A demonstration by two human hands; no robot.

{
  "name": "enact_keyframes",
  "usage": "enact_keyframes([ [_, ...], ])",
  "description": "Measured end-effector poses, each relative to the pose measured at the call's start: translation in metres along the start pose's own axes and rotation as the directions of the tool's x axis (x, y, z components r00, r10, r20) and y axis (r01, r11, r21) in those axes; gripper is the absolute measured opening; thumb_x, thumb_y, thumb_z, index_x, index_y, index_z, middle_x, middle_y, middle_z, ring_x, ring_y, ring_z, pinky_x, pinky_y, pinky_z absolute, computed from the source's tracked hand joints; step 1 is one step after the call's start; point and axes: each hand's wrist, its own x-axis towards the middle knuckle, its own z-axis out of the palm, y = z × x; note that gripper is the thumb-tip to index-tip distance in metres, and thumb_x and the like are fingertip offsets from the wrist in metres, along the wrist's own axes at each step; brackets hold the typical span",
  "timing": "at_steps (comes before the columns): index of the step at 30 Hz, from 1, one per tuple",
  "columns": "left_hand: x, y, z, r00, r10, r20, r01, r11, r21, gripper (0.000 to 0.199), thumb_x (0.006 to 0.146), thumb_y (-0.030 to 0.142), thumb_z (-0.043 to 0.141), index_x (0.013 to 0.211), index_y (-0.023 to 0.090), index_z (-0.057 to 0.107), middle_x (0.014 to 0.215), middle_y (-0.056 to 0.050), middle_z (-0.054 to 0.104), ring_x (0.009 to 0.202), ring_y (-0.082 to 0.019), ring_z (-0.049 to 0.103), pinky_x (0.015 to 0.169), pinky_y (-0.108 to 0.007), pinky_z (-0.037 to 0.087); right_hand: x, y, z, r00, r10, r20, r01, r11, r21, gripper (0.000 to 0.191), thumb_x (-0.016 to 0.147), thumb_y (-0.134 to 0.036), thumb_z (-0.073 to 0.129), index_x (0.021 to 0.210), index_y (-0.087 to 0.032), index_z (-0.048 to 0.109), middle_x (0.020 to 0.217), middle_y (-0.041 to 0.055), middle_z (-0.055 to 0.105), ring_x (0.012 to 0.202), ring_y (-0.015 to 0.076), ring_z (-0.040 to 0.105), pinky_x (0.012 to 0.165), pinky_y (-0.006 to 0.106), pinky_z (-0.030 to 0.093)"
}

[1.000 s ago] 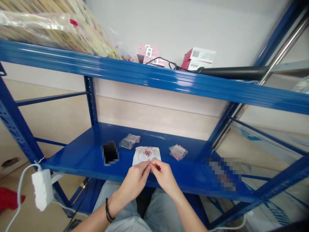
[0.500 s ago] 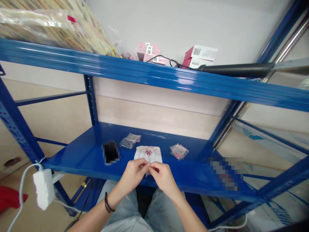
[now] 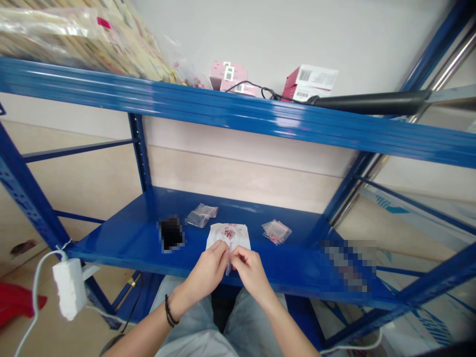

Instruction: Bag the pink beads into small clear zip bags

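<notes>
Between my two hands, a small clear plastic bag (image 3: 228,267) hangs near the shelf's front edge. My left hand (image 3: 211,265) pinches its upper part from the left. On the other side my right hand (image 3: 249,267) has its fingers curled in a pinch at the bag's edge. Just beyond the fingertips lies a white sheet (image 3: 241,235), partly covered by the hands, with a cluster of small red and dark beads (image 3: 229,232) on it. What the bag contains is too small to make out.
Clear bags (image 3: 202,215) lie at the back left of the blue shelf (image 3: 122,233); bags with pink-red contents (image 3: 276,231) lie to the right. Blurred patches cover a dark item (image 3: 171,234) and another item (image 3: 347,267). An upper beam (image 3: 223,106) crosses ahead, below pink boxes (image 3: 232,79).
My left hand has turned so its knuckles face up more, and the fingertips have parted slightly. The bag now shows upright between them. The view has shifted a little.
</notes>
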Motion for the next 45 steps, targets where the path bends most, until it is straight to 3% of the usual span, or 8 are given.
enact_keyframes([
  [10,0.002,-0.012,-0.007,0.994,-0.039,0.103,0.024,0.989,0.144,0.023,0.101,0.022,0.042,0.078,0.022,0.048,0.077,0.000,0.058,0.070,-0.018,0.057,0.065,-0.029,0.037,0.000,0.008,-0.007,0.999,0.006,-0.031,-0.012,0.982,-0.188,0.008,0.080,-0.017,0.053,0.076,-0.024,0.052,0.056,-0.0066,0.055,0.050,0.0136,0.049,0.051,0.023,0.030],
  [16,0.004,-0.011,-0.017,0.950,-0.041,0.308,0.018,0.997,0.077,0.026,0.099,0.022,0.043,0.075,0.020,0.053,0.073,0.001,0.059,0.068,-0.016,0.055,0.062,-0.027,0.035,-0.009,-0.008,-0.020,0.943,-0.139,0.303,0.232,0.926,-0.298,0.026,0.081,-0.007,0.047,0.077,-0.022,0.068,0.079,-0.0008,0.068,0.072,0.0148,0.062,0.066,0.022,0.037],
  [21,0.002,-0.002,-0.018,0.942,-0.011,0.335,0.042,0.995,-0.085,0.032,0.104,0.027,0.037,0.077,0.020,0.052,0.076,0.002,0.058,0.072,-0.014,0.053,0.068,-0.026,0.039,-0.012,-0.019,-0.017,0.964,-0.067,0.257,0.184,0.867,-0.464,0.024,0.085,-0.015,0.056,0.063,-0.019,0.064,0.068,0.0013,0.065,0.063,0.0141,0.057,0.060,0.024,0.031],
  [28,0.000,-0.007,-0.015,0.929,0.211,0.305,-0.109,0.942,-0.319,0.057,0.086,0.052,0.072,0.131,0.023,0.051,0.132,-0.011,0.057,0.122,-0.027,0.052,0.107,-0.039,0.040,-0.006,-0.024,-0.029,0.982,-0.051,0.182,0.140,0.846,-0.515,0.012,0.077,-0.013,0.069,0.068,-0.019,0.067,0.069,-0.0019,0.062,0.066,0.0125,0.054,0.061,0.024,0.029],
  [33,0.000,-0.006,-0.012,0.947,0.195,0.254,-0.113,0.946,-0.304,0.064,0.083,0.045,0.079,0.139,0.027,0.052,0.134,-0.010,0.061,0.123,-0.028,0.056,0.107,-0.040,0.041,-0.006,-0.025,-0.032,0.984,-0.062,0.168,0.134,0.875,-0.465,0.006,0.076,-0.015,0.075,0.075,-0.020,0.072,0.079,-0.0009,0.062,0.074,0.0139,0.058,0.064,0.023,0.034],
  [38,-0.001,-0.014,-0.008,0.964,0.126,0.233,-0.029,0.925,-0.378,0.052,0.086,0.042,0.076,0.131,0.023,0.060,0.126,-0.009,0.067,0.114,-0.027,0.062,0.102,-0.038,0.046,-0.004,-0.027,-0.033,0.984,-0.119,0.136,0.152,0.951,-0.269,0.011,0.086,-0.019,0.066,0.077,-0.021,0.072,0.083,-0.0002,0.061,0.075,0.0139,0.057,0.066,0.023,0.038],
  [42,0.007,-0.030,-0.010,0.984,-0.001,0.179,0.086,0.879,-0.469,0.048,0.088,0.045,0.072,0.129,0.021,0.062,0.126,-0.010,0.068,0.115,-0.027,0.063,0.102,-0.040,0.047,0.005,-0.015,-0.024,0.983,-0.038,-0.178,0.066,0.986,0.155,0.017,0.091,-0.034,0.061,0.082,-0.021,0.067,0.083,0.0001,0.063,0.078,0.0160,0.059,0.068,0.024,0.044],
  [45,0.028,-0.026,-0.022,0.990,0.067,0.125,-0.027,0.954,-0.299,0.050,0.086,0.046,0.073,0.128,0.022,0.062,0.127,-0.011,0.066,0.116,-0.027,0.061,0.103,-0.041,0.046,0.015,0.000,-0.006,0.938,0.256,-0.232,-0.045,0.756,0.653,0.019,0.087,-0.038,0.065,0.092,-0.020,0.067,0.089,0.0025,0.069,0.083,0.0184,0.065,0.071,0.027,0.051],
])
